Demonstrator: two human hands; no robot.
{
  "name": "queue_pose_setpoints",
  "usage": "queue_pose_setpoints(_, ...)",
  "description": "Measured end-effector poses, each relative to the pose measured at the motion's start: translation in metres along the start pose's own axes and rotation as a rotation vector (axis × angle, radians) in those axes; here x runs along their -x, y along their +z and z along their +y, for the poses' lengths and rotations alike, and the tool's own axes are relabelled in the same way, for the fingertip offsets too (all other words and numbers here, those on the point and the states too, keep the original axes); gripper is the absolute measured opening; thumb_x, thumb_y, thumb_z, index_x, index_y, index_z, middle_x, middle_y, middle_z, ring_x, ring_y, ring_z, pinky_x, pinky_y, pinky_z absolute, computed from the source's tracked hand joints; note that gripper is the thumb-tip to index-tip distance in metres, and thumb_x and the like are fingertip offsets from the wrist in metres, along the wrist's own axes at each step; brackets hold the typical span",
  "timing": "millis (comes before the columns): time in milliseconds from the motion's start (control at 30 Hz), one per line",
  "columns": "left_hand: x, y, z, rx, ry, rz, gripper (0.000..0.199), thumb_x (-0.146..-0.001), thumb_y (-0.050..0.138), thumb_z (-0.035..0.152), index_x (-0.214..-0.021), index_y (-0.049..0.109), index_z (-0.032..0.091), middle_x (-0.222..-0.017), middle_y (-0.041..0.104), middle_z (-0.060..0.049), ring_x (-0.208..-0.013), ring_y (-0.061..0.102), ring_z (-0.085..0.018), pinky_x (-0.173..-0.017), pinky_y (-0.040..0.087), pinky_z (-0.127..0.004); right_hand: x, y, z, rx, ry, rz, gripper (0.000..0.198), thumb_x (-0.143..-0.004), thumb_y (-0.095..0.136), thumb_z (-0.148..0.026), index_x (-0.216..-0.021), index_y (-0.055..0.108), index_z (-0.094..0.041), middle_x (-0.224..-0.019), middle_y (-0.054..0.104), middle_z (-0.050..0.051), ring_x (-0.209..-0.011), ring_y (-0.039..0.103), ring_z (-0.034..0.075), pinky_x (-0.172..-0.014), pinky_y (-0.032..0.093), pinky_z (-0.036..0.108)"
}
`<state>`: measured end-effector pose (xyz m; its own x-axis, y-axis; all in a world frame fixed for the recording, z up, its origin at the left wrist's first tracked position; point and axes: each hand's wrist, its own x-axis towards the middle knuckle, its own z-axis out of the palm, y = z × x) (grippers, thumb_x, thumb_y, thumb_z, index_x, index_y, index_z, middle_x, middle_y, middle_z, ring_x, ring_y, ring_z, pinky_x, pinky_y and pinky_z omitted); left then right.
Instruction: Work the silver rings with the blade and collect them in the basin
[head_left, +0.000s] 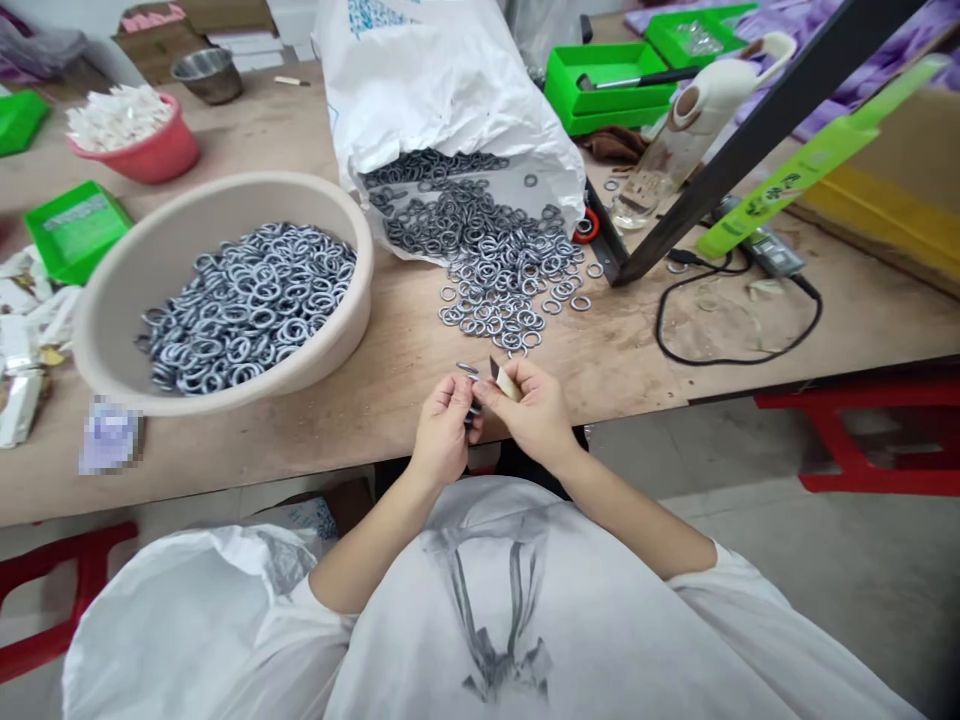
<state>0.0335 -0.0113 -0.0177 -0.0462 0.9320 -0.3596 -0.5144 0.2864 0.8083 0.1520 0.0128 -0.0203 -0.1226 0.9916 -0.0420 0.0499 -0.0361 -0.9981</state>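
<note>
My left hand is closed, pinching several dark grey rings in its fingers just over the table's front edge. My right hand is closed on a small knife with a pale handle, its short dark blade pointing up and away. The right thumb and fingertips meet the rings at the left hand. Beyond both hands, a heap of loose grey rings spills out of a white sack lying on its side. To the left stands a large beige basin with many more rings inside.
A red bowl of white pieces, a green tray and a metal bowl stand at the left. Rightward are a dark metal post, a bottle, green bins and a black cable. Red stools flank the table.
</note>
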Motion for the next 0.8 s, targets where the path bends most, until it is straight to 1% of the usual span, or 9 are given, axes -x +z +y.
queue_pose_setpoints(33,0.001,0.000,0.000,0.009,0.012,0.013,0.048,-0.067,0.081,0.057,-0.075,0.053,0.018,-0.060,0.048,0.007,-0.044,0.042,-0.004,-0.036,0.030,-0.014,0.003,0.005,0.001,0.004,-0.006,-0.016,0.038,-0.076,0.073,-0.055,-0.073,0.055,-0.022,-0.065,0.055,-0.004,-0.060,0.049,0.013,-0.057,0.040,0.026)
queue_pose_setpoints(100,0.002,-0.002,0.004,0.022,0.027,0.020,0.050,-0.067,0.081,0.056,-0.071,0.049,0.018,-0.059,0.046,0.007,-0.043,0.040,-0.004,-0.036,0.028,-0.014,0.005,0.005,0.001,0.040,-0.048,-0.049,0.039,-0.079,0.070,-0.057,-0.076,0.055,-0.022,-0.067,0.055,-0.003,-0.061,0.049,0.013,-0.058,0.040,0.026)
queue_pose_setpoints(200,0.003,-0.005,0.010,0.031,0.017,-0.036,0.051,-0.069,0.080,0.057,-0.068,0.048,0.017,-0.059,0.047,0.006,-0.042,0.040,-0.003,-0.036,0.027,-0.014,0.000,-0.009,-0.002,0.179,-0.191,-0.134,0.038,-0.086,0.062,-0.059,-0.081,0.055,-0.021,-0.069,0.053,-0.003,-0.064,0.047,0.013,-0.060,0.037,0.026)
queue_pose_setpoints(300,0.004,-0.006,0.014,0.056,-0.010,-0.064,0.052,-0.068,0.080,0.058,-0.067,0.047,0.017,-0.056,0.047,0.006,-0.039,0.038,-0.003,-0.036,0.028,-0.015,-0.002,-0.020,-0.010,0.409,-0.375,-0.247,0.042,-0.095,0.049,-0.056,-0.072,0.051,-0.021,-0.066,0.049,-0.002,-0.063,0.045,0.013,-0.060,0.032,0.027)
queue_pose_setpoints(400,0.005,-0.005,0.013,0.077,-0.033,-0.047,0.052,-0.067,0.081,0.057,-0.067,0.048,0.017,-0.053,0.045,0.007,-0.037,0.036,-0.003,-0.035,0.027,-0.015,0.001,-0.020,-0.016,0.577,-0.452,-0.290,0.046,-0.096,0.045,-0.056,-0.067,0.048,-0.021,-0.065,0.048,0.000,-0.061,0.043,0.013,-0.060,0.029,0.028)
queue_pose_setpoints(567,0.006,-0.003,0.011,0.072,-0.038,-0.056,0.051,-0.066,0.082,0.056,-0.066,0.048,0.017,-0.052,0.043,0.007,-0.037,0.035,-0.003,-0.034,0.026,-0.016,0.007,-0.013,-0.018,0.669,-0.480,-0.305,0.046,-0.096,0.045,-0.055,-0.066,0.050,-0.021,-0.064,0.051,0.000,-0.060,0.041,0.013,-0.059,0.026,0.029)
queue_pose_setpoints(667,0.011,-0.004,0.011,0.047,-0.032,-0.104,0.051,-0.068,0.081,0.056,-0.065,0.049,0.017,-0.052,0.043,0.006,-0.038,0.036,-0.003,-0.035,0.026,-0.015,0.000,-0.019,-0.014,0.672,-0.443,-0.286,0.047,-0.096,0.045,-0.055,-0.064,0.049,-0.021,-0.061,0.049,0.000,-0.058,0.041,0.013,-0.058,0.025,0.029)
queue_pose_setpoints(733,0.015,-0.006,0.011,0.027,-0.042,-0.175,0.050,-0.070,0.079,0.055,-0.062,0.048,0.016,-0.054,0.045,0.005,-0.040,0.037,-0.004,-0.036,0.025,-0.016,-0.013,-0.029,-0.008,0.687,-0.339,-0.184,0.049,-0.098,0.040,-0.056,-0.065,0.050,-0.021,-0.059,0.048,-0.001,-0.057,0.042,0.014,-0.058,0.025,0.029)
queue_pose_setpoints(800,0.017,-0.010,0.013,0.027,-0.051,-0.211,0.048,-0.073,0.078,0.051,-0.061,0.048,0.016,-0.055,0.045,0.004,-0.041,0.037,-0.004,-0.037,0.025,-0.016,-0.029,-0.039,-0.001,0.770,-0.213,-0.017,0.048,-0.099,0.038,-0.056,-0.070,0.056,-0.021,-0.061,0.051,0.000,-0.060,0.046,0.016,-0.058,0.025,0.029)
